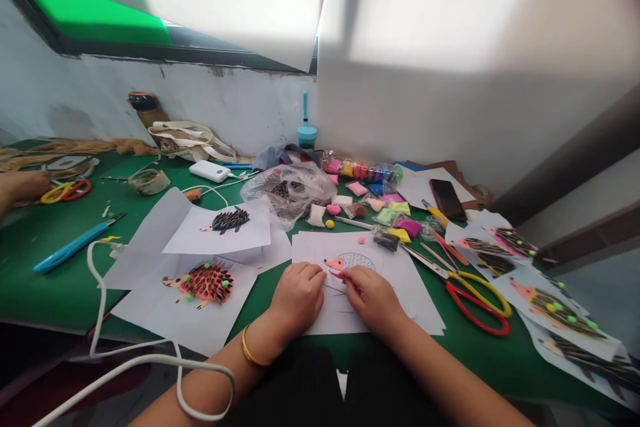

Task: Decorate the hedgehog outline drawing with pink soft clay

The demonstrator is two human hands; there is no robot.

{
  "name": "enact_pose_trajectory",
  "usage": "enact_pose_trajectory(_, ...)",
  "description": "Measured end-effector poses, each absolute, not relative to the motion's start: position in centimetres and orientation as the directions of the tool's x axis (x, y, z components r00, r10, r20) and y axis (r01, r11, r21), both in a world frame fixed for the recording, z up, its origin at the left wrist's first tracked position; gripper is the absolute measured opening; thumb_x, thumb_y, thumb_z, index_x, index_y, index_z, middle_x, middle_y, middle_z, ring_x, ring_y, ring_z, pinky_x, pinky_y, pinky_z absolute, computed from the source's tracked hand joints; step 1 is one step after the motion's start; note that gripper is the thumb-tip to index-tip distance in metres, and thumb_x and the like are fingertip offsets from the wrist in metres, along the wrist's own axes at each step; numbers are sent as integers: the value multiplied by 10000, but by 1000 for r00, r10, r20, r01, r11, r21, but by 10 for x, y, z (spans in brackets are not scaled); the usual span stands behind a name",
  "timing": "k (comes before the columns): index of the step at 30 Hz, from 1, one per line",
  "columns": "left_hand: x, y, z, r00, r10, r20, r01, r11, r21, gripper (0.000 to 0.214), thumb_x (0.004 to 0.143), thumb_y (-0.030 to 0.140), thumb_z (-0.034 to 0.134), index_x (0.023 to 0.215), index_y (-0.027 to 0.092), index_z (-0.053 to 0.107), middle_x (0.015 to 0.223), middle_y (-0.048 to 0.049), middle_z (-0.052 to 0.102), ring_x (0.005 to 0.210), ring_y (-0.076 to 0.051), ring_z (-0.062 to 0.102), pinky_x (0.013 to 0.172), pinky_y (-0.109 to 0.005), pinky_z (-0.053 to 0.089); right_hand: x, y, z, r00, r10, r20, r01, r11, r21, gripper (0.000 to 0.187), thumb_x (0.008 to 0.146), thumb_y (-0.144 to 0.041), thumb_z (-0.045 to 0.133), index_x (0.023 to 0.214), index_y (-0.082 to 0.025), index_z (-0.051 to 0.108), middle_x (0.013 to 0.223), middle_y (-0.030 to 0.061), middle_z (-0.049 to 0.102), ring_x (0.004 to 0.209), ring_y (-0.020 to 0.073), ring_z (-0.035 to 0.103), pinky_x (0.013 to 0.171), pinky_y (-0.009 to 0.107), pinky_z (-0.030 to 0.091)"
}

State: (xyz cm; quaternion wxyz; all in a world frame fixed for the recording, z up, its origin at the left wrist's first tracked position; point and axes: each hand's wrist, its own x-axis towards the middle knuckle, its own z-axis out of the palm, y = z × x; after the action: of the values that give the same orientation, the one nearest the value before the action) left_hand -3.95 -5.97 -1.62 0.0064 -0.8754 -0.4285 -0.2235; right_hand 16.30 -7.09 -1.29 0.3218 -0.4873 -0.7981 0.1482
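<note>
A sheet of white paper [310,250] lies before me with a drawn hedgehog [357,260] on it; its face is filled in with pink clay and its back shows short drawn marks. My right hand [375,297] rests on the sheet, closed on a thin pink pointed tool [335,274] whose tip points at the hedgehog's lower face. On the sheet's left side lies my left hand [299,290], its fingers curled together beside the hedgehog's snout. Whatever it may hold is hidden. A small pink clay ball [361,240] sits above the drawing.
Packets of coloured clay [385,213] and a plastic bag of dark seeds [287,190] lie behind the paper. Scissors [470,293] lie on the right, near finished hedgehog pictures [555,310]. More pictures [205,283], a white cable [100,307] and a blue cutter [75,245] are left. Another person's hand [25,187] shows far left.
</note>
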Motion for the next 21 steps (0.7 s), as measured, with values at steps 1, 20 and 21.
enact_pose_trajectory(1, -40, -60, -16, 533, 747, 398, 752, -633, 182, 256, 823, 107, 540, 1041, 177, 656, 1043, -82, 688, 981, -255, 606, 875, -447, 476, 163, -71, -13, -318, 873, 371, 680, 482, -552, 245, 906, -153, 466, 1040, -217, 660, 972, 59, 713, 926, 224, 650, 825, 368, 522)
enact_pose_trajectory(20, -39, -60, -13, 524, 745, 412, 757, -629, 175, 251, 806, 113, 564, 1022, 203, 657, 1056, -55, 704, 978, -241, 610, 910, -434, 421, 163, -68, -16, -310, 873, 376, 652, 483, -584, 243, 906, -161, 474, 1048, -222, 662, 992, 56, 719, 946, 216, 655, 841, 363, 526)
enact_pose_trajectory(21, -39, -60, -13, 526, 746, 409, 757, -630, 175, 250, 807, 115, 564, 1021, 204, 657, 1053, -53, 704, 975, -242, 610, 908, -433, 420, 163, -68, -15, -311, 873, 377, 648, 485, -588, 245, 907, -160, 473, 1051, -224, 661, 994, 56, 719, 945, 217, 655, 840, 364, 526)
